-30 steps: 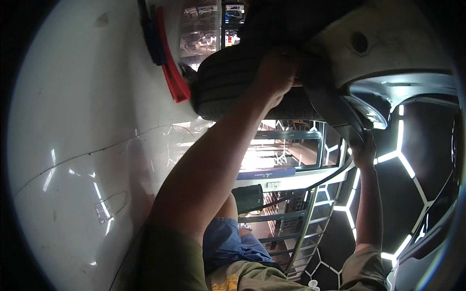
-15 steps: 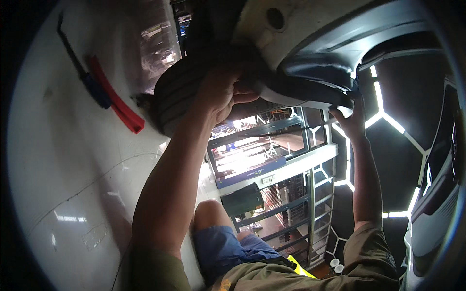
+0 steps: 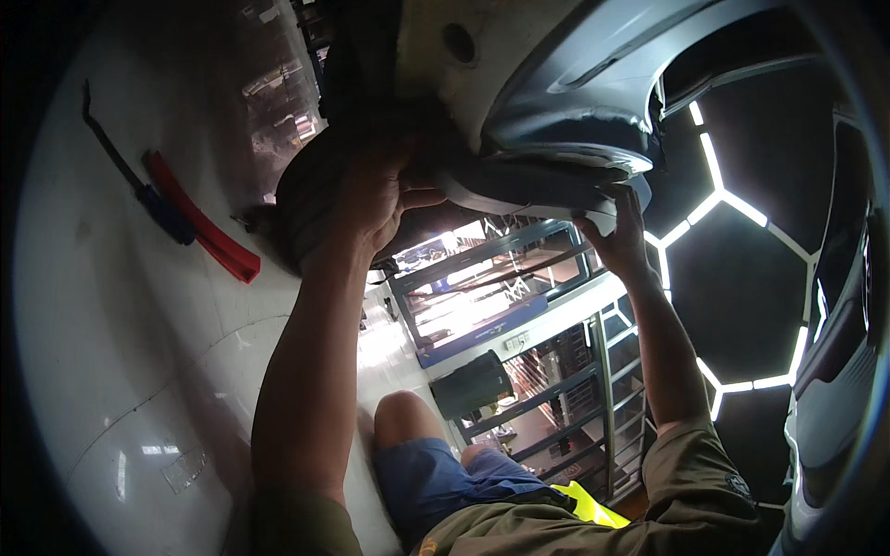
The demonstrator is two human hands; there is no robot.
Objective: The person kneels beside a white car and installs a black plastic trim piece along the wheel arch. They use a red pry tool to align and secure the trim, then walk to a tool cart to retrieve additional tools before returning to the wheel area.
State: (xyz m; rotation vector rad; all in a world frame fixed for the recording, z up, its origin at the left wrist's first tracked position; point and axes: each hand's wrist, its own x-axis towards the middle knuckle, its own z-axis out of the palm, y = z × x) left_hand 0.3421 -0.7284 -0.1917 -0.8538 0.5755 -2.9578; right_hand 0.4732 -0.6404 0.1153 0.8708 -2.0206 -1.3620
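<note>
A dark curved plastic trim strip [image 3: 528, 183] runs along the lower edge of the silver car body panel [image 3: 570, 93], above the tyre [image 3: 311, 199]. My left hand [image 3: 373, 199] grips the strip's end beside the tyre, the thumb and a finger showing and the other fingers lost in shadow. Around the strip's opposite end my right hand [image 3: 619, 232] is closed, thumb below and fingers on the outer side. A thin gap shows between the strip and the panel near my right hand.
On the pale glossy floor [image 3: 102, 315] to the left lie a dark hooked pry tool [image 3: 120, 153] and a red strip-like piece [image 3: 199, 218]. A glazed metal-framed partition [image 3: 547, 324] and a dark cylinder [image 3: 471, 385] stand beyond my legs. Another vehicle's side [image 3: 834, 398] is at the far right.
Both hands and the trim strip now sit further left in the picture, as do the tyre and body panel; the view has shifted. My grip on the strip looks unchanged.
</note>
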